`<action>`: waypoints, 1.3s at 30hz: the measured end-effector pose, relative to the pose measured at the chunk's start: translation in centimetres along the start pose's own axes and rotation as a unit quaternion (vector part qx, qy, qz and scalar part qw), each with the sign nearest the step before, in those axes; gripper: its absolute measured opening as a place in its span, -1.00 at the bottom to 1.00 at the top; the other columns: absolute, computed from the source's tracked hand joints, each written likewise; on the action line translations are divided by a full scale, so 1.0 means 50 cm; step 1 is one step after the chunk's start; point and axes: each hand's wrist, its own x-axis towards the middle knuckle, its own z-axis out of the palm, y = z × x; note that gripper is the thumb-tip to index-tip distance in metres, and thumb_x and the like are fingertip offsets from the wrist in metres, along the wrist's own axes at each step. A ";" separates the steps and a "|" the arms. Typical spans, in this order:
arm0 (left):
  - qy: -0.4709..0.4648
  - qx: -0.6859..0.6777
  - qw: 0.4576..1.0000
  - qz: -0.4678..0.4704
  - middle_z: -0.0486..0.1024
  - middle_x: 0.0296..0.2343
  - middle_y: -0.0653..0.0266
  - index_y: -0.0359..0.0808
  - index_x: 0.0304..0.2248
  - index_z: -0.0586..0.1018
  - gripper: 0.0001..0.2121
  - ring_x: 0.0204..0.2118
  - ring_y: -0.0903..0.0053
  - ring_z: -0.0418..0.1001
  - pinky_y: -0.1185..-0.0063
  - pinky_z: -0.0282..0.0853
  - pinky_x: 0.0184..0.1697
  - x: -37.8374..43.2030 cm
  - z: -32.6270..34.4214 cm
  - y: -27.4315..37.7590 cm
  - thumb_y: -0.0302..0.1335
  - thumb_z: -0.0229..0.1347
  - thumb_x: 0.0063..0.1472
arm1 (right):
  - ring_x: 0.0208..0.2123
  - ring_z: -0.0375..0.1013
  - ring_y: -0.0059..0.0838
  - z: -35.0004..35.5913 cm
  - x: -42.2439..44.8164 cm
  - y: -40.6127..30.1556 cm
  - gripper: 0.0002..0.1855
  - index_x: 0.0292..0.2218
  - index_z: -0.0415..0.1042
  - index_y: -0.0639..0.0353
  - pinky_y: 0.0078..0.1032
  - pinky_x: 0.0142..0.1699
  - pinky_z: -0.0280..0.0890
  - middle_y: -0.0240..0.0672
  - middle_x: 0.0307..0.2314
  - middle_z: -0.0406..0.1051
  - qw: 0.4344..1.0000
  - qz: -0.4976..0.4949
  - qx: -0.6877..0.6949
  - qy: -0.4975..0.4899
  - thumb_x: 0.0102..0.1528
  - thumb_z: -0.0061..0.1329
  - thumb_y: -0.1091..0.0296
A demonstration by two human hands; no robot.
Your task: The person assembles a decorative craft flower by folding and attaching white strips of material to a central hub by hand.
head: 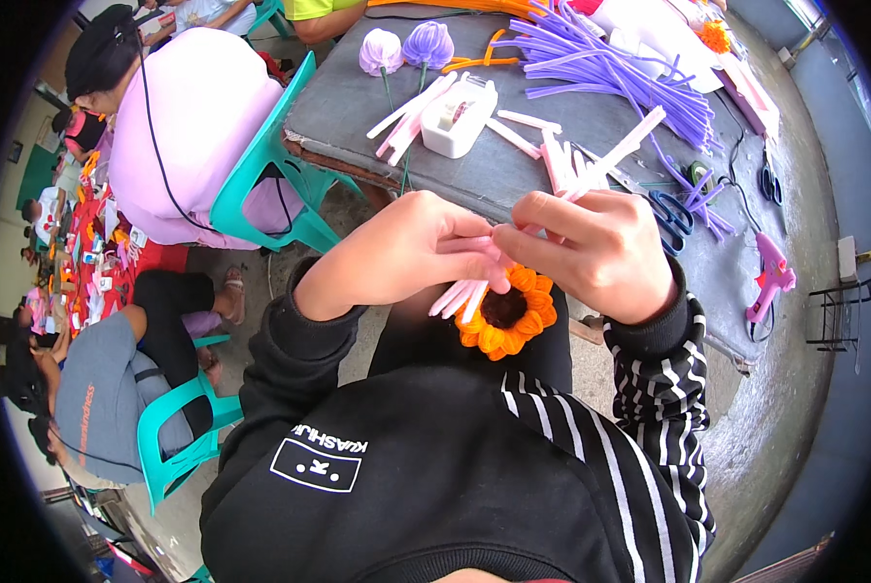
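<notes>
My left hand is closed around a small bundle of pale pink pipe cleaners, whose ends stick out below the fingers. My right hand meets it at the fingertips; its fingers are pinched near the bundle, and what lies between them is hidden. More pink pipe-cleaner pieces stick up just behind the right hand; whether it holds them is unclear. Below both hands, over my lap, is an orange pipe-cleaner sunflower with a dark brown centre.
On the grey table are a white tape dispenser, purple pipe cleaners, two purple flowers, scissors and a pink glue gun. A person in pink sits on a green chair at the left.
</notes>
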 end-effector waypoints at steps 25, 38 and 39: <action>0.215 0.269 0.929 0.131 0.58 -0.58 0.15 -0.43 -0.42 0.63 -0.88 -0.56 0.53 0.55 0.65 0.36 -0.51 -0.020 0.059 -0.030 -0.52 0.16 0.15 | -0.53 0.40 -0.25 0.004 0.019 -0.004 -0.93 -0.47 0.48 0.16 -0.41 -0.42 0.30 -0.33 -0.50 0.41 0.975 0.135 0.157 -0.086 -0.10 0.09 0.45; -0.035 -0.143 0.989 0.024 0.59 -0.52 0.08 -0.53 -0.37 0.60 -0.82 -0.46 0.49 0.60 0.70 0.42 -0.42 -0.024 -0.006 -0.056 -0.51 0.07 0.23 | -0.25 0.45 -0.42 -0.158 0.001 0.065 -0.66 -0.18 0.57 0.03 -0.56 -0.23 0.36 -0.31 -0.12 0.45 0.982 0.189 0.013 -0.003 -0.07 0.16 0.33; -0.034 -0.144 0.989 0.025 0.59 -0.52 0.08 -0.53 -0.37 0.60 -0.82 -0.46 0.49 0.60 0.70 0.42 -0.42 -0.022 -0.007 -0.054 -0.51 0.07 0.23 | -0.24 0.43 -0.38 -0.161 -0.002 0.077 -0.66 -0.22 0.59 0.01 -0.48 -0.17 0.35 -0.32 -0.15 0.46 0.989 0.147 0.003 -0.009 -0.12 0.18 0.29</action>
